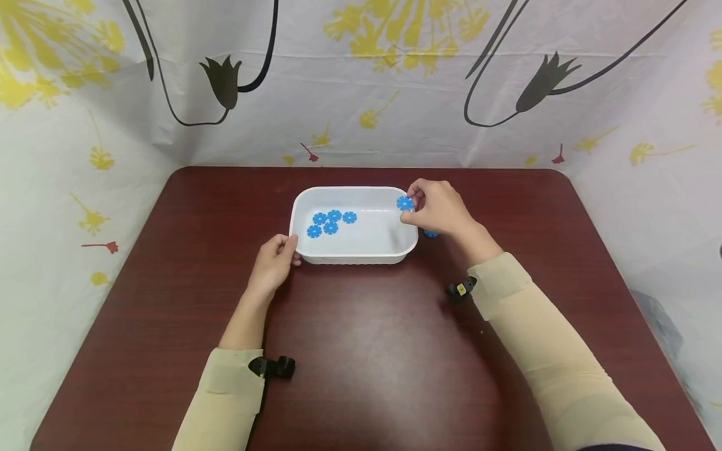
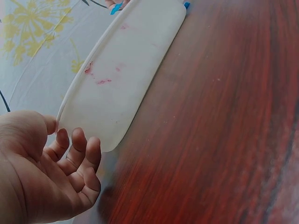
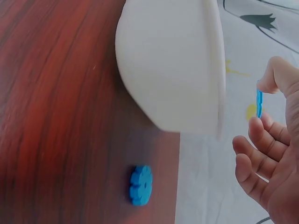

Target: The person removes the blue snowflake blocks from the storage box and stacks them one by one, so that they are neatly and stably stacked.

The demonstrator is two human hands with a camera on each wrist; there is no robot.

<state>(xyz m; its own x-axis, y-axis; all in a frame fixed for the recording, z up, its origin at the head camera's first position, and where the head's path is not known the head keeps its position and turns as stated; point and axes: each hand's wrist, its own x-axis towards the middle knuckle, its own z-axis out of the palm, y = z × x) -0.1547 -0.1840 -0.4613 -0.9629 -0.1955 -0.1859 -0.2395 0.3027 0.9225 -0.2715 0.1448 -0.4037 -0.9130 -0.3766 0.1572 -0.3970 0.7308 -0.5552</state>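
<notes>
Bright blue, a small round disc (image 1: 404,203) with a notched, petal-like edge and pale markings on its face sits pinched between the thumb and fingertips of the right hand (image 1: 439,207). It is above the right end of a white tray (image 1: 361,259), clear of the tray's floor. Being round, its face has no long axis; from the right wrist it shows edge-on as a thin strip, nearly parallel to the tray's rim, so it lies roughly level. The tray, a rounded rectangle, runs its long axis left to right across the dark red-brown table (image 1: 361,351). Near its front left corner, the left hand (image 1: 272,263) grips the rim between thumb and fingers. Five similar blue discs (image 1: 330,228) lie towards the tray's left side, and another blue piece (image 3: 141,185) rests on the table just beside its right end.
</notes>
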